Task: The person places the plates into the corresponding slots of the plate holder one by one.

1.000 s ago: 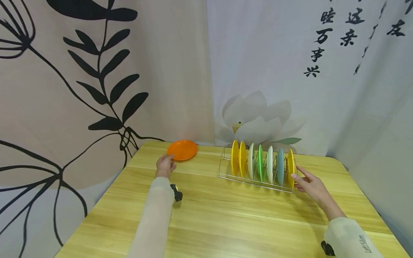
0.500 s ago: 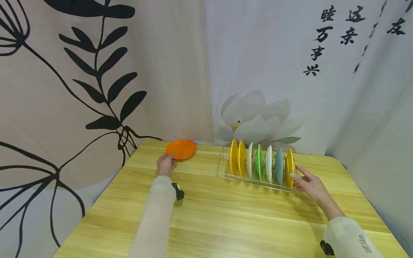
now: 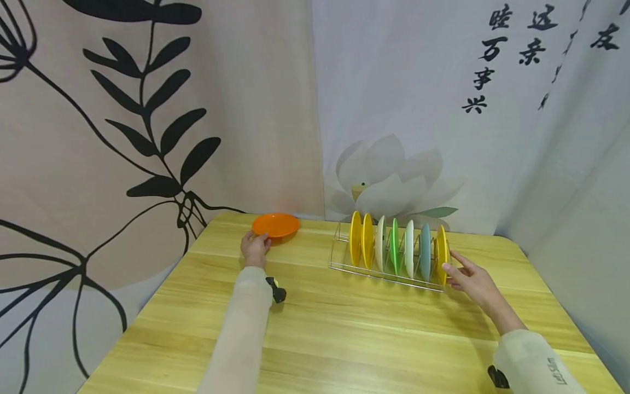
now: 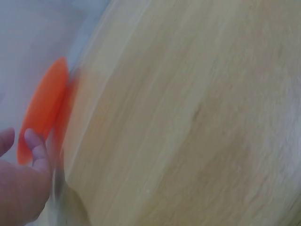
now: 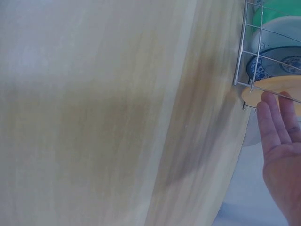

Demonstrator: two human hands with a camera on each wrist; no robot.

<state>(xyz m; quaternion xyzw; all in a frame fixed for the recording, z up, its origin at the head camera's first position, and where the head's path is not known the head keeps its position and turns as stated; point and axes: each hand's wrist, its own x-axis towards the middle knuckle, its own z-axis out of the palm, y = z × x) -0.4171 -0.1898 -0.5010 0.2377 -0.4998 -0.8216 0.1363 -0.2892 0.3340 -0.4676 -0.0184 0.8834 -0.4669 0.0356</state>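
Note:
At the far left of the table lies a tilted orange plate [image 3: 275, 224], its near rim raised off the wood. My left hand [image 3: 254, 250] pinches that rim; the left wrist view shows a gap between the plate [image 4: 45, 101] and the tabletop. A wire rack [image 3: 389, 278] stands at the back right with a row of upright plates. My right hand [image 3: 473, 282] is at its right end, beside the last yellow plate [image 3: 442, 251]. In the right wrist view this hand [image 5: 284, 169] has nearly straight fingers touching the rack's end wires and the yellow plate.
Besides the yellow one at the end, the rack holds several plates: two yellow at its left, then cream, green [image 3: 394, 246], white and blue [image 3: 425, 251]. A printed curtain [image 3: 275, 109] hangs behind the wooden table [image 3: 354, 334].
My left hand has raised the near edge of the orange plate from the table. The right hand stays at the rack's end. The head view has shifted slightly.

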